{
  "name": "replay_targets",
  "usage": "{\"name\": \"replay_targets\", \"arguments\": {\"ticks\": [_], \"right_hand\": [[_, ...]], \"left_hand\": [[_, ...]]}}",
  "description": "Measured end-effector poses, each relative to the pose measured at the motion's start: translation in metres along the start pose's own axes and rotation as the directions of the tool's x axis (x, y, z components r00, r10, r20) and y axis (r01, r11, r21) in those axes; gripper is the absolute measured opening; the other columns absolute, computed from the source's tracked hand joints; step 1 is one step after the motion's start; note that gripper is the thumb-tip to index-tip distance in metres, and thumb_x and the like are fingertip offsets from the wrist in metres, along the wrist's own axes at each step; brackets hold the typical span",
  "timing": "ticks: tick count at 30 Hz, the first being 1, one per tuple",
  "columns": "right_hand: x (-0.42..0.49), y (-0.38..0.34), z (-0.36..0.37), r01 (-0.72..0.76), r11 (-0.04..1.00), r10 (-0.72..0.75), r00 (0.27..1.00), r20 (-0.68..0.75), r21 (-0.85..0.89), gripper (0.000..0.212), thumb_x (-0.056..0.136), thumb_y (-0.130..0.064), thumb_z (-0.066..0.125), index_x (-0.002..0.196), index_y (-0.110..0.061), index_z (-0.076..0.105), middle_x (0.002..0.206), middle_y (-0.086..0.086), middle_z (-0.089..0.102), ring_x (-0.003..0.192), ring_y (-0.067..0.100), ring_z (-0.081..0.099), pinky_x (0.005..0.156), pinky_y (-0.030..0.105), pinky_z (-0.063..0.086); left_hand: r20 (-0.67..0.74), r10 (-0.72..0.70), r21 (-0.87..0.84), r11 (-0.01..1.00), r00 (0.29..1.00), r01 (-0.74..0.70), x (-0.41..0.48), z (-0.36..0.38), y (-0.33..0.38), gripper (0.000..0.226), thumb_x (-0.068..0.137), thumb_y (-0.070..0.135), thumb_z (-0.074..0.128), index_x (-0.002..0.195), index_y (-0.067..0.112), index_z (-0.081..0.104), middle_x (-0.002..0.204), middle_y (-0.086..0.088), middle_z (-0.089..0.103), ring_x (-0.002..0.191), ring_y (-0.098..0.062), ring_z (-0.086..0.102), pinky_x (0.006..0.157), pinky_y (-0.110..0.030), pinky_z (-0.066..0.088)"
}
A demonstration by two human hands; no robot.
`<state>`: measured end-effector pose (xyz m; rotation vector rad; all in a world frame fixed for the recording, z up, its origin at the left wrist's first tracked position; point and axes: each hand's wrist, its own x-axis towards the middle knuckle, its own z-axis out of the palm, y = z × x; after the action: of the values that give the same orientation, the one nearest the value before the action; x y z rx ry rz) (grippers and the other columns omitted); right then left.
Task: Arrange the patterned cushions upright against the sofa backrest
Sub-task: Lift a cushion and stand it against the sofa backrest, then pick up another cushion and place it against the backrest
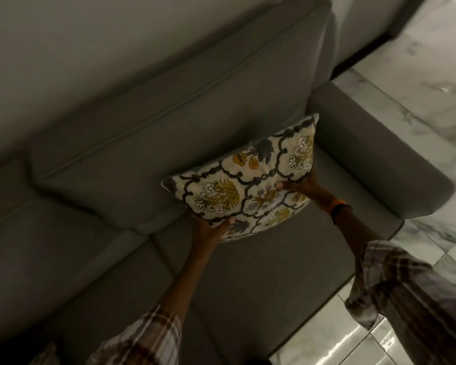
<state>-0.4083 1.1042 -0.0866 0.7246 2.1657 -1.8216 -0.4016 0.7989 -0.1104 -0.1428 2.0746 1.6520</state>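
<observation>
1. Head camera view, looking down at a grey sofa (132, 259) in dim light, the whole scene tilted.
2. One patterned cushion (250, 180), cream with dark scrolling lines and yellow flowers, is held with its back side against the sofa backrest (169, 122), near the right armrest (374, 143).
3. Its lower edge is at the seat; whether it rests there cannot be told.
4. Left hand (211, 230) grips the cushion's lower left edge, fingers closed around the fabric with the thumb on the front.
5. Right hand (304, 187) clasps the cushion's right side, the thumb pressed onto the patterned face.
6. An orange band (336, 204) circles the right wrist.
7. Both arms wear rolled plaid sleeves (395, 280).
8. Glossy marble floor tiles (416, 83) lie to the right of the sofa.
</observation>
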Motion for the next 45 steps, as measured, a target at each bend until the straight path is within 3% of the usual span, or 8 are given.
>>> {"name": "replay_targets", "arguments": {"ticks": [6, 12, 16, 21, 25, 30, 35, 45], "right_hand": [[0.092, 0.004, -0.107, 0.023, 0.999, -0.022, 0.999, -0.046, 0.028, 0.144, 0.059, -0.022, 0.102, 0.165, -0.029, 0.005, 0.164, -0.002, 0.038, 0.148, 0.02, 0.043, 0.12, 0.051, 0.041], [0.154, 0.03, -0.178, 0.043, 0.997, -0.043, 0.999, -0.003, 0.068, 0.113, 0.079, 0.004, 0.083, 0.166, -0.026, 0.016, 0.153, -0.003, 0.053, 0.119, -0.002, 0.066, 0.077, 0.019, 0.063], [0.183, 0.039, -0.19, 0.047, 0.992, -0.052, 0.998, 0.039, 0.116, 0.102, 0.086, 0.011, 0.073, 0.164, -0.024, 0.017, 0.148, -0.003, 0.055, 0.117, 0.003, 0.064, 0.075, 0.022, 0.064], [0.193, 0.052, -0.175, 0.023, 0.966, -0.024, 1.0, 0.0, 0.256, 0.128, 0.058, -0.016, 0.095, 0.163, -0.024, 0.022, 0.15, 0.003, 0.057, 0.127, 0.016, 0.065, 0.085, 0.032, 0.064], [0.164, 0.066, -0.139, 0.073, 0.97, -0.008, 0.963, -0.268, 0.233, 0.092, 0.09, -0.025, 0.08, 0.162, -0.019, 0.023, 0.152, 0.001, 0.051, 0.123, 0.009, 0.061, 0.108, 0.043, 0.055], [0.089, 0.107, -0.042, -0.146, 0.959, -0.017, 0.828, -0.56, -0.245, 0.092, 0.093, -0.075, 0.048, 0.163, -0.019, 0.029, 0.169, 0.012, 0.029, 0.157, 0.03, 0.026, 0.126, 0.057, 0.027], [0.019, 0.122, 0.07, -0.083, 0.675, -0.204, 0.934, -0.293, -0.733, 0.104, 0.087, -0.078, 0.041, 0.163, -0.007, 0.031, 0.172, 0.021, 0.022, 0.162, 0.037, 0.011, 0.13, 0.06, 0.0], [-0.147, 0.089, 0.341, 0.3, 0.422, -0.225, 0.949, 0.222, -0.855, 0.102, 0.081, -0.076, 0.043, 0.157, -0.009, 0.044, 0.165, 0.022, 0.038, 0.159, 0.041, 0.022, 0.127, 0.068, 0.012]], "left_hand": [[-0.022, 0.053, -0.009, 0.999, 0.998, -0.053, 0.092, 0.108, 0.018, 0.103, 0.064, 0.045, 0.089, 0.149, 0.014, 0.039, 0.149, -0.002, 0.052, 0.137, -0.011, 0.05, 0.119, -0.035, 0.039], [-0.069, 0.092, -0.041, 0.995, 0.993, -0.095, 0.157, 0.185, 0.013, 0.122, 0.059, 0.056, 0.092, 0.153, 0.014, 0.027, 0.153, -0.003, 0.046, 0.141, -0.013, 0.047, 0.119, -0.043, 0.04], [-0.145, 0.102, -0.058, 0.992, 0.984, -0.111, 0.176, 0.207, 0.017, 0.125, 0.06, 0.053, 0.092, 0.153, 0.011, 0.02, 0.153, -0.007, 0.044, 0.14, -0.016, 0.047, 0.118, -0.041, 0.041], [-0.17, 0.101, -0.042, 0.993, 0.98, -0.11, 0.183, 0.205, 0.012, 0.124, 0.06, 0.046, 0.093, 0.152, 0.016, 0.015, 0.154, -0.01, 0.039, 0.141, -0.021, 0.044, 0.117, -0.046, 0.041], [-0.165, 0.137, 0.043, 0.99, 0.977, -0.132, 0.167, 0.191, 0.015, 0.122, 0.068, 0.025, 0.093, 0.156, 0.012, 0.01, 0.159, -0.004, 0.026, 0.144, -0.016, 0.034, 0.118, -0.017, 0.033], [-0.055, 0.261, 0.491, 0.847, 0.964, -0.202, 0.126, 0.144, 0.002, 0.107, 0.074, 0.056, 0.076, 0.157, 0.019, 0.021, 0.157, -0.012, 0.036, 0.144, -0.028, 0.037, 0.115, -0.048, 0.04], [0.209, 0.41, 0.877, 0.324, 0.888, -0.355, 0.064, 0.061, -0.036, 0.088, 0.087, 0.056, 0.055, 0.157, 0.014, 0.024, 0.164, -0.012, 0.028, 0.151, -0.034, 0.024, 0.118, -0.058, 0.031], [-0.023, 0.279, 0.94, 0.332, 0.96, -0.075, -0.127, -0.193, -0.144, 0.086, 0.085, 0.059, 0.052, 0.154, 0.012, 0.033, 0.161, -0.015, 0.033, 0.152, -0.036, 0.026, 0.118, -0.064, 0.026]]}}
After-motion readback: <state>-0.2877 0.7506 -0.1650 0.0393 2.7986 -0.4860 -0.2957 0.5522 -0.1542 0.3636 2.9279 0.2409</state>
